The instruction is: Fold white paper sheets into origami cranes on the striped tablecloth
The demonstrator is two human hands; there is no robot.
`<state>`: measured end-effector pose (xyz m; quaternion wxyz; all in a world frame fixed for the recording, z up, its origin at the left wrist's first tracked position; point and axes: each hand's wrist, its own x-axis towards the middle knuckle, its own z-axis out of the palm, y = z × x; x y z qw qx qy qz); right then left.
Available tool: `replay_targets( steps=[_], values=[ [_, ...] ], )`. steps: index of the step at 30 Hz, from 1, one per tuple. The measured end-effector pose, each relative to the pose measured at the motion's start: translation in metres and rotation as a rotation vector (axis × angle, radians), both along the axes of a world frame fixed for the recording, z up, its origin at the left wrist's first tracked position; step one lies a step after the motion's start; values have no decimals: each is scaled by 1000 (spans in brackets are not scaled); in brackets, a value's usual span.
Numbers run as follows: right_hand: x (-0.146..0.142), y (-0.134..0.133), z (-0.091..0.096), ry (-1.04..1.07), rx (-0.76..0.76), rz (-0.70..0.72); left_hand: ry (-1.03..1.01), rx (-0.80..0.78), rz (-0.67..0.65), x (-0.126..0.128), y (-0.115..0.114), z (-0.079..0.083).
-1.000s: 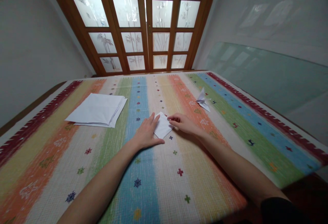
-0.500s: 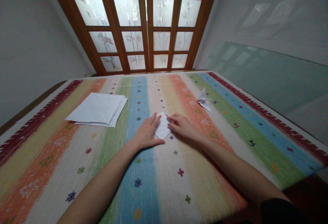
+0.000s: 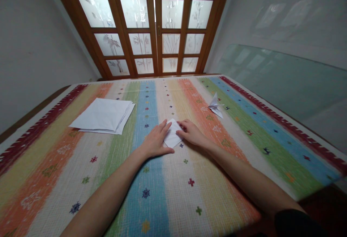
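A small folded sheet of white paper [image 3: 172, 136] lies diamond-wise on the tablecloth between my hands. My left hand [image 3: 155, 140] rests along its left side, fingers stretched forward and thumb spread out near its lower corner. At the paper's right edge is my right hand [image 3: 191, 132], its thumb and index finger closed in a pinch there. Its other fingers are curled and partly hidden. The fingers cover both side corners of the paper.
A stack of white paper sheets [image 3: 104, 116] lies to the left. A folded white paper crane [image 3: 215, 106] stands at the right. The striped tablecloth [image 3: 146, 208] covers the table. Behind are wooden glass-paned doors [image 3: 157, 49]; a glass panel [image 3: 282, 78] leans along the right wall.
My right hand has shifted very slightly left and up along the paper's right edge. My left hand stays in place.
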<state>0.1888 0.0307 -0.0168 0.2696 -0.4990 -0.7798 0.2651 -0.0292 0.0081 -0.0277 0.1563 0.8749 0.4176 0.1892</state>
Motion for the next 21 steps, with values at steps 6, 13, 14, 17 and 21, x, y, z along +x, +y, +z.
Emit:
replay_targets(
  steps=[6, 13, 14, 17, 21],
  values=[
    [0, 2, 1, 26, -8, -14, 13, -5, -4, 0, 0, 0],
    [-2, -7, 3, -53, 93, -18, 5, 2, -9, 0, -1, 1],
    [-3, -8, 3, -78, 112, -26, 4, 2, -11, 0, -1, 1],
    [-4, -10, 3, -114, 149, -50, 0, 6, -11, 0, 0, 0],
    [-4, -10, 3, -108, 132, -76, -1, 10, -7, 0, 0, 0]
  ],
)
